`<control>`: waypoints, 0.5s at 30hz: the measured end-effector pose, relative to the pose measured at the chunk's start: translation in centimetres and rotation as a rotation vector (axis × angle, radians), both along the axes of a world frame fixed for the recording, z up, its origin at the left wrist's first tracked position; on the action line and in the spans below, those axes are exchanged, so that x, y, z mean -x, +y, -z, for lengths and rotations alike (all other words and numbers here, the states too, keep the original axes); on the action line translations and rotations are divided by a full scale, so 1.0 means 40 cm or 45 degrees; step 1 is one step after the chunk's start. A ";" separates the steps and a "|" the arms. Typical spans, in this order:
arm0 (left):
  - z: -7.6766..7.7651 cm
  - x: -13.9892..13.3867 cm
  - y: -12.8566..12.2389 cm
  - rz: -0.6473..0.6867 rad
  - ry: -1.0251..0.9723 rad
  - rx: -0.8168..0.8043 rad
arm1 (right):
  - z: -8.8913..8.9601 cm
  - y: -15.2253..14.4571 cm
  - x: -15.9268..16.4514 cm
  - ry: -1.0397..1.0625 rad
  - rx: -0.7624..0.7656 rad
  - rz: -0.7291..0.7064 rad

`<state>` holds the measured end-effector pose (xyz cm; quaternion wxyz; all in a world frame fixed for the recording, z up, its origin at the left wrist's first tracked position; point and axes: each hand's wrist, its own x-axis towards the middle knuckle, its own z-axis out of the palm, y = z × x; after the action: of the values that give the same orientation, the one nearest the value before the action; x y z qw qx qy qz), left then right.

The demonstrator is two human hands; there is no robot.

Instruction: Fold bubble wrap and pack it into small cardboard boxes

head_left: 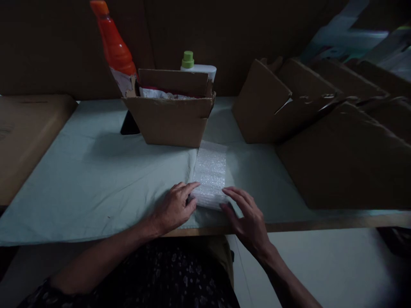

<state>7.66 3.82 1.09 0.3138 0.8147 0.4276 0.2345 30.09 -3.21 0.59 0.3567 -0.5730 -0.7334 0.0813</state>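
Dim light falls over a worktop covered by a pale green cloth (112, 179), with a dark brown backdrop behind it. Near the front edge, the left hand (175, 207) has its index finger stretched onto the left side of a strip of bubble wrap (210, 169), the thumb lower down and a modest gap between. The right hand (250, 218) is at the strip's opposite side, fingertips at the edge and thumb a little below, also parted rather than closed. How hard either presses, I cannot tell.

The bubble wrap lies flat, running away from the person, its near end layered between the hands; whether anything is inside those layers is unclear. Handling it well seems to call for even pressure from both sides, so the layers lie square with the long edges. Light fingertips should spare the bubbles, while a slack side could let the layers skew.

Just beyond the strip's far end stands an open cardboard box (173, 122) with packets (167, 94) showing inside. Behind it rise a red bottle (117, 47) and a white bottle (205, 70) with a green cap. More open cardboard holders (346, 162) crowd the right, and a large flat carton (28, 137) lies at the left.
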 end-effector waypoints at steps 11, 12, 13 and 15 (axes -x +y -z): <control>0.006 0.011 0.015 0.132 0.074 -0.331 | 0.020 0.039 0.003 -0.303 -0.033 -0.194; 0.003 0.022 0.006 0.194 0.049 -0.325 | 0.015 0.038 0.002 -0.253 -0.001 -0.215; 0.000 0.032 -0.001 0.236 0.033 -0.299 | 0.009 0.035 0.000 -0.196 0.048 -0.235; -0.008 0.043 -0.009 0.248 0.014 -0.212 | -0.003 0.026 -0.004 -0.096 0.162 -0.257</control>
<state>5.93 3.47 1.42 0.2640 0.8768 0.3274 0.2330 30.26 -2.16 0.73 0.2818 -0.5204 -0.7935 0.1416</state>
